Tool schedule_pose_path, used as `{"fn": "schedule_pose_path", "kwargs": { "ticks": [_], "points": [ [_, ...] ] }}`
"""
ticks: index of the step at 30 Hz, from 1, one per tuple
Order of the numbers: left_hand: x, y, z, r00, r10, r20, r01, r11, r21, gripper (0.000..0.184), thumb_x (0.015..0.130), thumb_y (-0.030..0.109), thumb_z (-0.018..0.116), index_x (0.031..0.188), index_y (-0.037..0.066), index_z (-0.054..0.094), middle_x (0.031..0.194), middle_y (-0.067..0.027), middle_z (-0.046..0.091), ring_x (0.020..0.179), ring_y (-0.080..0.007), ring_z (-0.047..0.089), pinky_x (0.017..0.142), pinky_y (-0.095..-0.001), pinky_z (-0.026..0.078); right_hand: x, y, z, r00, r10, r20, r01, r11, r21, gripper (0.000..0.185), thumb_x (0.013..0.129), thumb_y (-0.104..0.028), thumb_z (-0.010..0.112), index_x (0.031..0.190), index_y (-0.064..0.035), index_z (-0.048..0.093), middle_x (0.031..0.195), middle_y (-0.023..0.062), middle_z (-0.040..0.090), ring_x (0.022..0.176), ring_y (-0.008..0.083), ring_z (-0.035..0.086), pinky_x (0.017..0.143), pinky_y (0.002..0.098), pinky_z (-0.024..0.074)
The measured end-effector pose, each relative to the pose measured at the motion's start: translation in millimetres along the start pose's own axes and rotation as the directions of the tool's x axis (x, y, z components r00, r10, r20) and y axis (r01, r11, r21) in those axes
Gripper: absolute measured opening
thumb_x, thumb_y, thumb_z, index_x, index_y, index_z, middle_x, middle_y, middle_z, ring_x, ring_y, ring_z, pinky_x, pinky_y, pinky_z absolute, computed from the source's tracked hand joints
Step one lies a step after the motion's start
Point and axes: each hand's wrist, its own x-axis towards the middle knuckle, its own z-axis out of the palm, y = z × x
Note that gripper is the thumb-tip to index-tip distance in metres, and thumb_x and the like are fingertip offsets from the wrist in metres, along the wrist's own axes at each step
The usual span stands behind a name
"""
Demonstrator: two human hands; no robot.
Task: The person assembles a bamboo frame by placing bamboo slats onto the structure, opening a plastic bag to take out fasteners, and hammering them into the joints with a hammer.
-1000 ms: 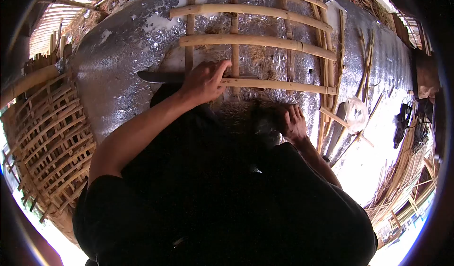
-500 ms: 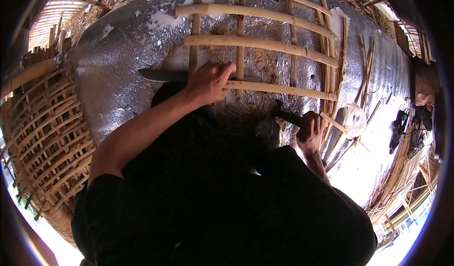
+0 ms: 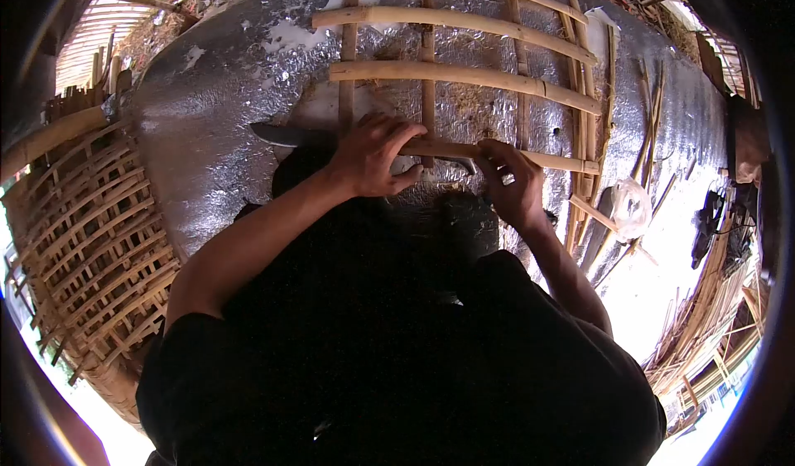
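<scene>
My left hand (image 3: 374, 156) is closed around the left end of the lowest bamboo slat (image 3: 563, 163). Its fingers lie over the top edge, with the thumb below. Farther right along the same slat, my right hand (image 3: 515, 183) grips it between thumb and fingertips. Crosswise strips (image 3: 427, 52) run up under the slats of the bamboo lattice (image 3: 464, 74). Left of my left hand lies a dark knife blade (image 3: 286, 135), its other end hidden. A curved metallic piece (image 3: 462, 163) shows just under the slat between my hands; its kind is unclear.
Silvery foil-like sheeting (image 3: 199, 110) covers the ground. A woven bamboo panel (image 3: 91, 242) stands at left. To the right are a clear plastic bag (image 3: 631, 208), a short wooden stick (image 3: 592, 213) and bundled bamboo strips (image 3: 704, 325). Part of another person (image 3: 748, 147) shows at the far right edge.
My right hand has moved left and up from a dark hammer-like tool it held to the lowest slat. My left hand has shifted slightly right, its thumb now spread lower.
</scene>
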Motion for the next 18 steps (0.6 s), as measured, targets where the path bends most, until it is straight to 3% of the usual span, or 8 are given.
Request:
{"fn": "schedule_pose_path", "kwargs": {
  "ticks": [4, 6, 8, 10, 12, 14, 15, 18],
  "points": [
    [1.4, -17.8, -23.8, 0.993, 0.036, -0.117, -0.046, 0.995, -0.084, 0.044, 0.081, 0.020, 0.069, 0.122, 0.007, 0.061, 0.116, -0.0154, 0.065, 0.107, -0.0345, 0.062, 0.098, -0.0478, 0.048, -11.5, 13.4, -26.0, 0.992, 0.109, 0.065, -0.109, 0.994, -0.011, 0.025, 0.094, -0.003, 0.070, 0.119, -0.0009, 0.068, 0.099, 0.0097, 0.075, 0.078, 0.0182, 0.074, 0.072, 0.0309, 0.0601],
    [3.9, -33.4, -45.0, 0.967, -0.017, -0.256, 0.003, 0.998, -0.056, 0.033, 0.080, 0.009, 0.061, 0.113, 0.005, 0.063, 0.108, -0.0142, 0.066, 0.102, -0.0319, 0.064, 0.094, -0.0458, 0.049, -26.9, 24.5, -43.4, 0.974, 0.220, -0.056, -0.208, 0.964, 0.165, 0.035, 0.096, -0.003, 0.067, 0.130, -0.0007, 0.061, 0.103, 0.0069, 0.072, 0.068, 0.0136, 0.068, 0.066, 0.0287, 0.0576],
    [5.8, -50.5, -60.8, 0.913, -0.174, -0.368, 0.112, 0.976, -0.186, 0.029, 0.081, 0.002, 0.057, 0.109, 0.004, 0.063, 0.101, -0.0134, 0.066, 0.096, -0.0297, 0.064, 0.089, -0.0413, 0.051, -50.3, 61.6, -75.9, 0.832, 0.554, -0.022, -0.462, 0.716, 0.524, 0.042, 0.098, -0.004, 0.063, 0.139, -0.0020, 0.055, 0.106, 0.0058, 0.069, 0.059, 0.0062, 0.056, 0.055, 0.0225, 0.0491],
    [7.3, -63.6, -76.7, 0.871, -0.275, -0.408, 0.200, 0.955, -0.217, 0.027, 0.082, 0.005, 0.060, 0.108, 0.004, 0.064, 0.101, -0.0125, 0.066, 0.095, -0.0290, 0.064, 0.086, -0.0386, 0.052, -60.9, 49.1, -100.7, 0.747, 0.615, -0.253, -0.566, 0.787, 0.245, 0.038, 0.098, -0.001, 0.056, 0.137, -0.0038, 0.056, 0.103, 0.0073, 0.069, 0.065, 0.0024, 0.052, 0.054, 0.0185, 0.0471],
    [9.8, -61.5, -77.2, 0.884, -0.231, -0.407, 0.185, 0.971, -0.151, 0.028, 0.081, 0.011, 0.066, 0.108, 0.004, 0.065, 0.100, -0.0118, 0.066, 0.096, -0.0297, 0.065, 0.089, -0.0411, 0.051, -85.2, 71.1, -132.5, 0.653, 0.647, -0.394, -0.372, 0.727, 0.577, 0.038, 0.098, -0.002, 0.059, 0.136, -0.0038, 0.056, 0.104, 0.0072, 0.071, 0.064, 0.0028, 0.052, 0.048, 0.0194, 0.0406],
    [13.0, -55.6, -72.3, 0.932, -0.119, -0.341, 0.107, 0.993, -0.054, 0.034, 0.081, 0.019, 0.069, 0.111, 0.005, 0.065, 0.106, -0.0121, 0.066, 0.102, -0.0309, 0.064, 0.093, -0.0434, 0.049, -98.5, 76.8, -153.6, 0.610, 0.620, -0.493, -0.393, 0.777, 0.491, 0.037, 0.099, -0.004, 0.060, 0.136, -0.0044, 0.056, 0.106, 0.0070, 0.074, 0.063, 0.0036, 0.056, 0.047, 0.0190, 0.0369],
    [14.1, -49.1, -66.3, 0.962, -0.029, -0.272, 0.032, 0.999, 0.007, 0.039, 0.082, 0.024, 0.070, 0.115, 0.005, 0.064, 0.111, -0.0127, 0.066, 0.107, -0.0317, 0.063, 0.097, -0.0445, 0.048, -111.3, 93.9, -161.4, 0.640, 0.495, -0.588, -0.562, 0.823, 0.081, 0.035, 0.099, -0.008, 0.062, 0.134, -0.0046, 0.057, 0.108, 0.0066, 0.074, 0.065, 0.0049, 0.059, 0.048, 0.0186, 0.0383],
    [14.0, -22.1, -40.3, 0.996, 0.046, -0.074, -0.042, 0.998, 0.051, 0.057, 0.082, 0.038, 0.074, 0.127, 0.007, 0.061, 0.125, -0.0142, 0.063, 0.118, -0.0348, 0.059, 0.105, -0.0494, 0.043, -117.9, 99.4, -162.1, 0.819, 0.198, -0.538, -0.348, 0.918, -0.192, 0.016, 0.098, -0.010, 0.063, 0.111, -0.0013, 0.069, 0.104, 0.0058, 0.074, 0.072, 0.0079, 0.063, 0.053, 0.0216, 0.0448]
  ]
}}
